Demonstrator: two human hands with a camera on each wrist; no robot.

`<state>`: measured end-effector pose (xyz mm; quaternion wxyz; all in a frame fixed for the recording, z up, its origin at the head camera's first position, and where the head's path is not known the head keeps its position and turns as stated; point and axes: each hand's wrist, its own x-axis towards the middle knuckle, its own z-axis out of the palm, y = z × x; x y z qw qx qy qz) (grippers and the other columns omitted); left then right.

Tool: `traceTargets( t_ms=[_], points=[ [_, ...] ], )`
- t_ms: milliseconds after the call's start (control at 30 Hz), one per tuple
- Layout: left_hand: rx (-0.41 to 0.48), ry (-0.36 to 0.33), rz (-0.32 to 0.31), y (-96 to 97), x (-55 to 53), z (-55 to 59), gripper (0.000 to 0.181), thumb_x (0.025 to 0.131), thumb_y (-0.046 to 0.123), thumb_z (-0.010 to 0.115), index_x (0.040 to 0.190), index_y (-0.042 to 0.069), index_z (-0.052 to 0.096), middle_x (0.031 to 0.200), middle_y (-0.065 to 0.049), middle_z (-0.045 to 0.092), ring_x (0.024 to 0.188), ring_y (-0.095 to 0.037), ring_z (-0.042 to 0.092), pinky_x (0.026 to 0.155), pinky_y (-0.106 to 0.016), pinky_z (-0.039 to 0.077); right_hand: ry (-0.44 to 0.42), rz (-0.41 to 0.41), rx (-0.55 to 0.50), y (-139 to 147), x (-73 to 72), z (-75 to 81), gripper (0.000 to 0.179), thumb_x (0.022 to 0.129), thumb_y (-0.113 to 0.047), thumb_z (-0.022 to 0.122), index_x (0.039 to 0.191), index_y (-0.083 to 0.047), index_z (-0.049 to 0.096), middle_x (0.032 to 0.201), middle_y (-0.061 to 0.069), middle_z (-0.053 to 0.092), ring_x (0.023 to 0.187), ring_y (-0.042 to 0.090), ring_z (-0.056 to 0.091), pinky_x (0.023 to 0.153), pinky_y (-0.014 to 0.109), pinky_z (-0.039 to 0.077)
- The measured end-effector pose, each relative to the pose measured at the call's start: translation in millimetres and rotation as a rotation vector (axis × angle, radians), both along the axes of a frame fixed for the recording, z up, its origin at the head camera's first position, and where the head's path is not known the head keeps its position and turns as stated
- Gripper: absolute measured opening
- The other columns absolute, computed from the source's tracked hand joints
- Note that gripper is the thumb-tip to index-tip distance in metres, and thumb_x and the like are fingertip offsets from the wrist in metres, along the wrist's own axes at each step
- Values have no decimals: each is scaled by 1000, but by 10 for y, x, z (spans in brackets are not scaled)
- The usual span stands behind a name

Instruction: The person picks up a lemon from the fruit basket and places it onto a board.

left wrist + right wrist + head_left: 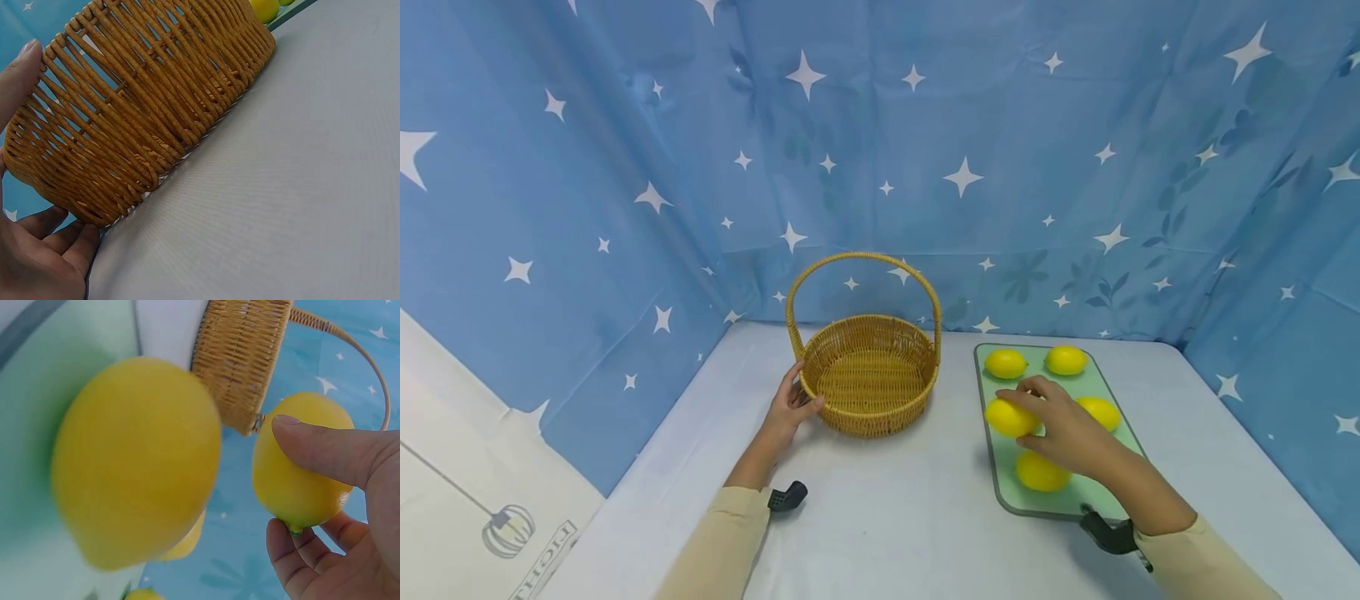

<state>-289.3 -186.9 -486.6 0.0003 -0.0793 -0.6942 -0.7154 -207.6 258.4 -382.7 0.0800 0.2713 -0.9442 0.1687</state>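
Note:
A round wicker basket with a tall arched handle stands on the white table, its inside bare. My left hand holds its left side, thumb at the rim and fingers low against the wall, as the left wrist view shows. Over the green tray my right hand grips a lemon between thumb and fingers. Several more lemons lie on the tray: one at the back left, one at the back right, one beside the hand, and one in front.
The white table reaches back to a blue curtain with white stars, which also hangs along both sides. A black wrist strap piece sits at the left cuff, another at the right.

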Motion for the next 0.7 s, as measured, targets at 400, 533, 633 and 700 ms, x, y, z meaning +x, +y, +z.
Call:
traceTargets(
  t_ms=[400, 533, 633, 700],
  points=[
    [9, 3, -8, 0, -4, 25, 84, 91, 14, 70, 156, 28, 19, 158, -17, 19, 144, -29, 20, 114, -42, 23, 46, -44, 11, 323, 191, -64, 70, 72, -6, 85, 136, -17, 58, 122, 7, 49, 102, 26, 48, 77, 41, 51],
    [-1, 3, -8, -1, 1, 24, 84, 91, 16, 71, 156, 29, 18, 158, -17, 19, 145, -30, 19, 114, -42, 23, 29, -70, 6, 448, 256, -59, 70, 72, -2, 84, 135, -15, 58, 123, 9, 48, 104, 29, 48, 79, 46, 51],
    [4, 3, -12, -3, 6, 18, 84, 91, 14, 70, 156, 28, 18, 158, -18, 18, 145, -30, 19, 114, -42, 23, 14, -96, 10, 542, 308, -66, 70, 72, -2, 84, 135, -16, 58, 125, 10, 47, 105, 31, 48, 80, 48, 52],
    [7, 3, -14, -6, 16, 18, 84, 92, 12, 69, 156, 28, 17, 158, -19, 18, 145, -31, 18, 114, -43, 23, 8, -99, 6, 601, 339, -77, 69, 71, -3, 84, 134, -15, 58, 124, 11, 47, 105, 32, 48, 79, 49, 52]
  ],
)
